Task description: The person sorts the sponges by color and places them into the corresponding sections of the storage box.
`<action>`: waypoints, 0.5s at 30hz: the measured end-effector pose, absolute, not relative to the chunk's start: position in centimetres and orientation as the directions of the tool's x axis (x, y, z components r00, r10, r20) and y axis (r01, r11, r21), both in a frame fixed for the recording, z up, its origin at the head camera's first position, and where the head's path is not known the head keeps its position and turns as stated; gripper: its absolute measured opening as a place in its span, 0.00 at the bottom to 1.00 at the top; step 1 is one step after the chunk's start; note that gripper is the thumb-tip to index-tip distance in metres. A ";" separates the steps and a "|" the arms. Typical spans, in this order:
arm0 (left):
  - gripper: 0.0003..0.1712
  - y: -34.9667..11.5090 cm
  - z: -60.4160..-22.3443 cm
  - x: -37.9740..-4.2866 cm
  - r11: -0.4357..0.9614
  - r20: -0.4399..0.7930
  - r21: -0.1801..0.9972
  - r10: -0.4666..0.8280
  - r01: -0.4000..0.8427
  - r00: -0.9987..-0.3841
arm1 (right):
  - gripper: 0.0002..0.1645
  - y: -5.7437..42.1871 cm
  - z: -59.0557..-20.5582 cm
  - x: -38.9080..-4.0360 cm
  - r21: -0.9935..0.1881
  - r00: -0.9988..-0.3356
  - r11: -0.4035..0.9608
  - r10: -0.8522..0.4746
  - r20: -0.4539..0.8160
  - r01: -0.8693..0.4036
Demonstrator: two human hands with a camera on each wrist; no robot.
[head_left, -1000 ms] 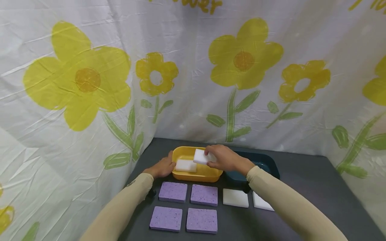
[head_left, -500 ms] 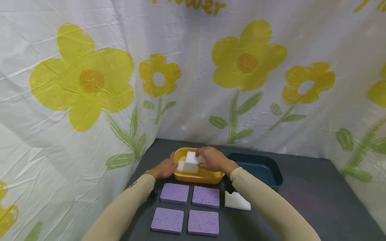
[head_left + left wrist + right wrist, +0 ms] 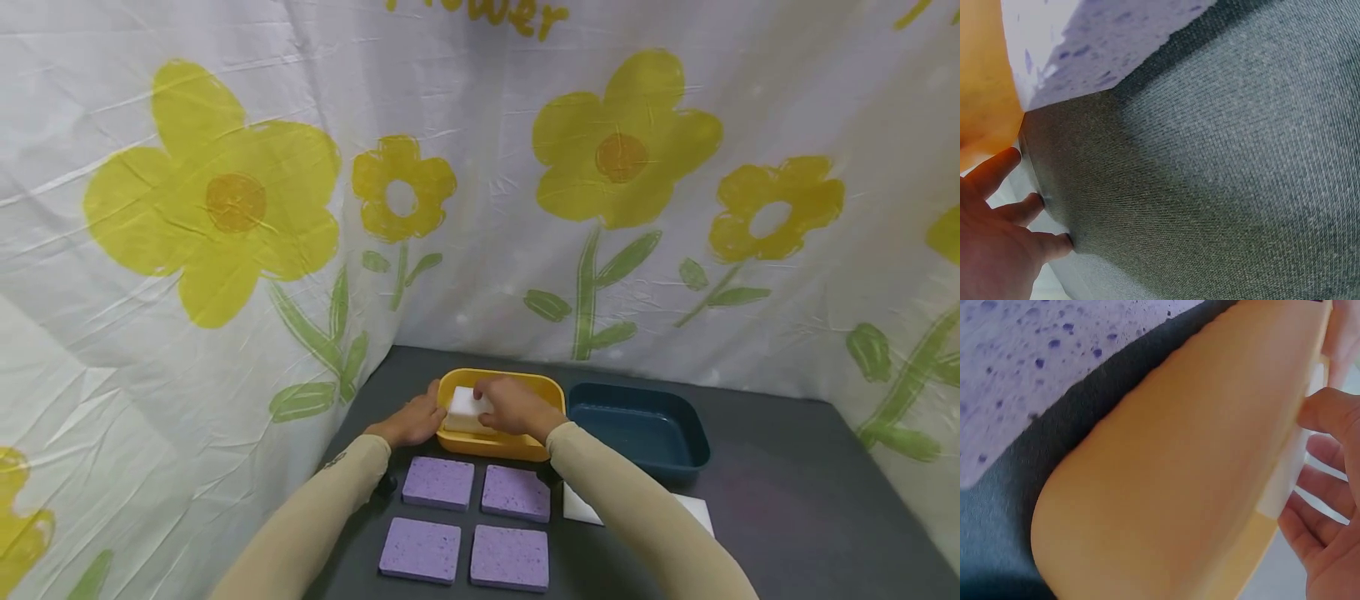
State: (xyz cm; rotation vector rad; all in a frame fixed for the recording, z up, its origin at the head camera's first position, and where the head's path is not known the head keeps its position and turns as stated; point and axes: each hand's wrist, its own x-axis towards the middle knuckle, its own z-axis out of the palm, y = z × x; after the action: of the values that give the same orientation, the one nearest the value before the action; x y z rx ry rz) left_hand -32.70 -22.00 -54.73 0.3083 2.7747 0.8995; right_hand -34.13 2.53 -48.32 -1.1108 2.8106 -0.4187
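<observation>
In the head view my right hand (image 3: 517, 407) pinches a white sponge (image 3: 463, 402) inside the yellow tray (image 3: 498, 450). That sponge sits over another white sponge (image 3: 459, 424), which it mostly covers. Past the tray's wall, the right wrist view shows the thumb and fingers of the right hand (image 3: 1335, 469) at the white sponge (image 3: 1285, 481). My left hand (image 3: 411, 419) touches the tray's left end, thumb near the rim. In the left wrist view the left hand's fingers (image 3: 1022, 209) are extended beside the tray's wall (image 3: 985, 81).
A dark blue tray (image 3: 637, 421) stands right of the yellow one. Several purple sponges (image 3: 438, 482) lie in two rows in front. Two white sponges (image 3: 693, 510) lie to their right, partly hidden by my right sleeve (image 3: 630, 500). A flowered curtain (image 3: 480, 275) hangs behind the dark table.
My right hand has carried the white sponge left and down onto the other white sponge in the yellow tray. My left hand stays at the tray's end. The head view has shifted slightly.
</observation>
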 end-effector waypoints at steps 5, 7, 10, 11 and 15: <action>0.41 -22.6 -56.3 -33.7 0.783 -0.097 0.596 0.294 0.181 -0.951 | 0.21 2.0 -49.0 -34.3 -0.255 -0.727 0.698 -0.687 0.027 -0.669; 0.41 -23.0 -57.3 -34.4 0.782 -0.078 0.588 0.309 0.207 -0.948 | 0.20 1.8 -49.2 -34.3 -0.250 -0.721 0.693 -0.693 0.032 -0.677; 0.42 -23.4 -58.5 -35.1 0.782 -0.072 0.583 0.319 0.219 -0.945 | 0.20 1.7 -49.6 -34.4 -0.266 -0.716 0.685 -0.698 0.028 -0.678; 0.42 -23.5 -58.7 -35.3 0.784 -0.069 0.579 0.320 0.224 -0.945 | 0.20 1.7 -49.7 -34.5 -0.279 -0.713 0.680 -0.700 0.028 -0.678; 0.43 -23.2 -57.7 -34.7 0.771 -0.104 0.611 0.302 0.178 -0.948 | 0.20 1.8 -51.2 -35.2 -0.300 -0.686 0.641 -0.724 0.068 -0.706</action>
State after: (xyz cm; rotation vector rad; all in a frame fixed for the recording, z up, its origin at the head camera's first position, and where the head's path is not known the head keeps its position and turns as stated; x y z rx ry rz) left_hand -34.74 -23.15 -57.66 0.3795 2.7683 0.9265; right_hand -35.22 1.85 -51.20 -1.2182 2.7928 -0.4713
